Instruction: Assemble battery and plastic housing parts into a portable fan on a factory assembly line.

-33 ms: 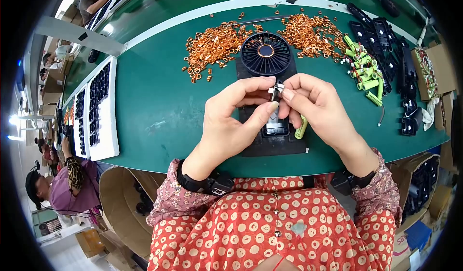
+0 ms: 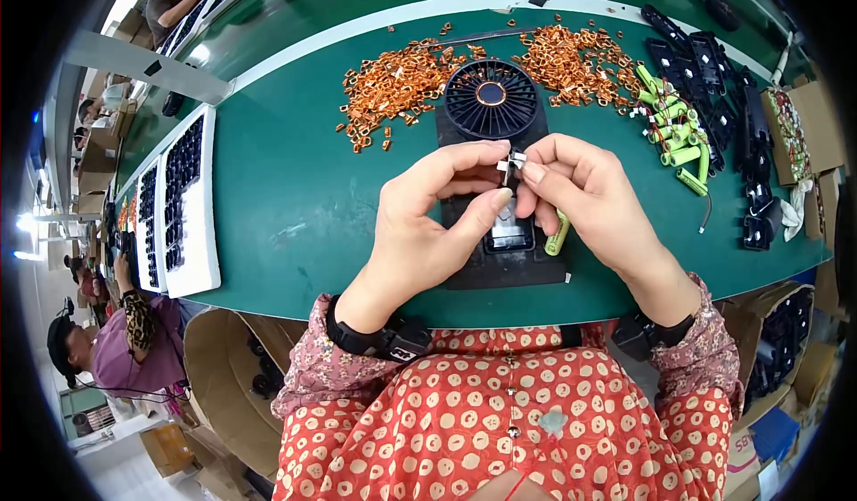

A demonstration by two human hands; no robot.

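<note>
A black handheld fan (image 2: 491,124) lies on a dark mat (image 2: 478,273), its round grille pointing away from me and its handle toward me. My left hand (image 2: 433,211) is closed at the handle, forefinger and thumb on its upper part. Between my fingertips are small white plug connectors (image 2: 519,158). My right hand (image 2: 589,202) pinches one of them between thumb and forefinger. Beneath my right fingers a green cylindrical battery (image 2: 557,236) sits beside the handle. My fingers cover its wire and much of the handle's inside.
Piles of small orange metal parts (image 2: 397,86) flank the fan. To the right lie green batteries with wires (image 2: 678,140) and black plastic housings (image 2: 757,193). White trays of black parts (image 2: 192,224) stand left. Cardboard boxes (image 2: 228,367) flank my lap; a co-worker (image 2: 143,345) sits left.
</note>
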